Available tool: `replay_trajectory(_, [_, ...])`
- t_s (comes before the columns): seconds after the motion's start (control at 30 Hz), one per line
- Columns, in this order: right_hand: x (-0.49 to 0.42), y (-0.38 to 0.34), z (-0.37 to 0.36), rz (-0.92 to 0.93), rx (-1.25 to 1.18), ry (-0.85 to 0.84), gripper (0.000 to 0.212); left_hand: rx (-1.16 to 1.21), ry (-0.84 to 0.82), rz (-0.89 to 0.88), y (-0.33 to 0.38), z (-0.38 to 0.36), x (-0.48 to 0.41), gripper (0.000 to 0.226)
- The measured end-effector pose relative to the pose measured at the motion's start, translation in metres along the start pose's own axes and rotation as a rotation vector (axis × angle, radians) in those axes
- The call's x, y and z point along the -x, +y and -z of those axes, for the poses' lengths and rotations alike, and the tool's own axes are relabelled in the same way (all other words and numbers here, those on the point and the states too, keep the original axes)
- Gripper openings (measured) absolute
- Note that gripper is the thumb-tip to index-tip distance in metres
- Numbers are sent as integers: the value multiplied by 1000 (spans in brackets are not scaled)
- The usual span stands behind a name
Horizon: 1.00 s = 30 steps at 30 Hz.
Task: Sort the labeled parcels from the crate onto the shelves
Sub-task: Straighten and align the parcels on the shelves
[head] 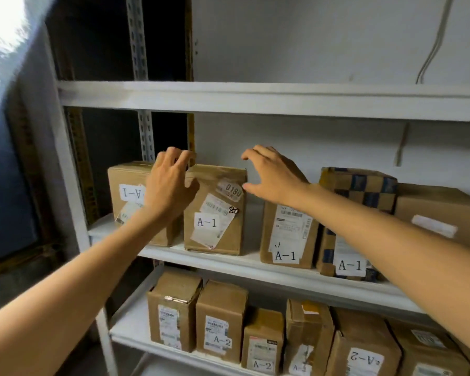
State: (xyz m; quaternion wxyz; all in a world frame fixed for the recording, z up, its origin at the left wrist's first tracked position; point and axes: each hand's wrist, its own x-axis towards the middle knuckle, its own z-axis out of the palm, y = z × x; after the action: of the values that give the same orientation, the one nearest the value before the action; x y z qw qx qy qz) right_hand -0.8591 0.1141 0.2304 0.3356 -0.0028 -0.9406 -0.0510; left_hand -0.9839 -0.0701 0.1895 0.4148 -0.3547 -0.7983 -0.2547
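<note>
Left hand and right hand, spread and gripping nothing, flank the 0180-stickered A-1 parcel; best nudge it square, label outward.

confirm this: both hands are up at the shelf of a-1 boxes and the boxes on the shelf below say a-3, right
One slip: in the head view the lower-shelf boxes read A-2, not A-3. The left hand and right hand are indeed up at the A-1 boxes.
</note>
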Motion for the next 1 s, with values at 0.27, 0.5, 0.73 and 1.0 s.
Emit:
replay_trajectory(0.27, [-39, -29, -67, -3, -92, -311, 79, -73, -355, 455, -102, 3, -18, 80])
replay_trajectory(0.5, [-40, -18, -74, 28, -21, -201, 70, 107, -283, 472, -109, -11, -15, 74])
replay_trajectory(0.73, [-38, -16, -73, 46, -7, -186, 69, 162, -204, 435, -83, -23, -11, 82])
replay_trajectory(1.0, [-28, -7, -66, 30, 25, -178, 68, 210, -197, 426, -64, -26, -9, 75])
